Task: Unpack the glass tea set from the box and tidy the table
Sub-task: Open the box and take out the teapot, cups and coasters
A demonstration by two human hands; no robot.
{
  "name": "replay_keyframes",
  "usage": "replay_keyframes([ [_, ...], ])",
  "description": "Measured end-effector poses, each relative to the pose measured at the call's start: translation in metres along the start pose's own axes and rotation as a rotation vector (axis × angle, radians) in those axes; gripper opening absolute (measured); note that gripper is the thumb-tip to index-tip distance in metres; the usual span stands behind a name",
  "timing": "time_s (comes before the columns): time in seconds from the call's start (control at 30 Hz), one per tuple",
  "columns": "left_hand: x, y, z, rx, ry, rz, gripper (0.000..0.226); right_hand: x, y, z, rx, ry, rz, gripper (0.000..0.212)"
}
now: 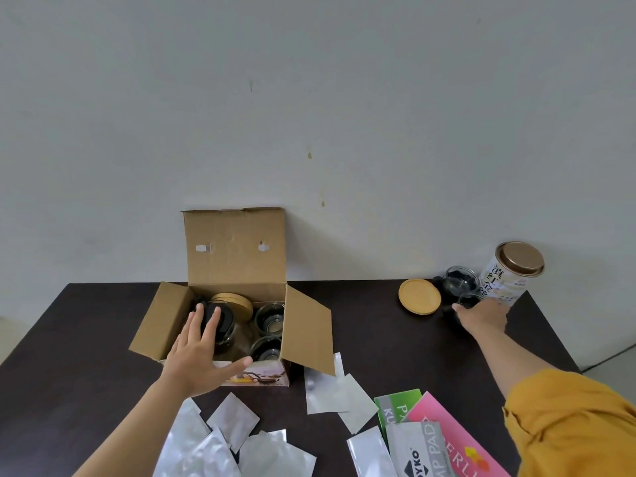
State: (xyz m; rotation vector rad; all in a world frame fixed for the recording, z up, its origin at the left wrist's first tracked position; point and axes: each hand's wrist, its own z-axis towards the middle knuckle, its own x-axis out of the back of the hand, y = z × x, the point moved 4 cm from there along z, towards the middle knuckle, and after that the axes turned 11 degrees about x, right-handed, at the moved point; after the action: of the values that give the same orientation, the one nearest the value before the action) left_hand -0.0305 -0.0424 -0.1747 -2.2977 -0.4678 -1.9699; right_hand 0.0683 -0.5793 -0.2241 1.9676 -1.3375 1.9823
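An open cardboard box (237,266) stands at the table's back middle, flaps spread. Inside lie a glass teapot with a black lid (225,327), a stack of round wooden coasters (237,301) and two glass cups (270,318). My left hand (199,352) reaches into the box with fingers spread, fingertips touching the teapot's black lid. At the back right my right hand (483,316) grips a glass cup (466,301) resting on the table. Another glass cup (461,282) stands just behind it, next to a single wooden coaster (420,296).
A white tin with a bronze lid (509,273) stands by the wall at the right corner. Several silver foil pouches (220,442) lie along the front, with more (330,390) in the middle. Green, grey and pink packets (444,438) sit front right on the dark table (378,332).
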Motion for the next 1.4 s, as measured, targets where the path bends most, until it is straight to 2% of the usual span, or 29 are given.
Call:
replay_keyframes([
  [0.27, 0.000, 0.000, -0.001, 0.012, 0.005, -0.012, 0.139, 0.002, 0.004, -0.002, 0.072, -0.032, -0.044, 0.080],
  [0.4, 0.000, 0.001, -0.001, 0.007, 0.019, -0.001, 0.139, 0.006, -0.002, -0.023, 0.129, 0.041, -0.112, 0.089],
  [0.5, 0.001, 0.001, 0.000, 0.006, 0.028, 0.013, 0.140, -0.001, -0.020, -0.054, 0.272, 0.044, -0.124, 0.080],
  [0.73, 0.004, 0.003, -0.004, 0.008, -0.017, 0.037, 0.143, -0.035, -0.091, -0.177, 0.621, -0.197, 0.121, 0.067],
  [0.93, 0.009, 0.004, -0.009, 0.001, -0.048, 0.061, 0.142, -0.046, -0.161, -0.265, 0.931, -0.269, 0.216, 0.048],
  [1.1, 0.009, 0.004, -0.010, 0.000, -0.054, 0.047, 0.142, -0.072, -0.209, -0.289, 0.963, -0.361, 0.136, 0.044],
  [1.2, 0.007, 0.003, -0.007, 0.002, -0.044, 0.049, 0.142, -0.085, -0.241, -0.295, 0.992, -0.394, -0.035, 0.043],
  [1.4, 0.001, 0.001, -0.007, -0.022, -0.014, 0.041, 0.139, -0.137, -0.280, -0.287, 0.831, -0.532, -0.347, 0.024],
])
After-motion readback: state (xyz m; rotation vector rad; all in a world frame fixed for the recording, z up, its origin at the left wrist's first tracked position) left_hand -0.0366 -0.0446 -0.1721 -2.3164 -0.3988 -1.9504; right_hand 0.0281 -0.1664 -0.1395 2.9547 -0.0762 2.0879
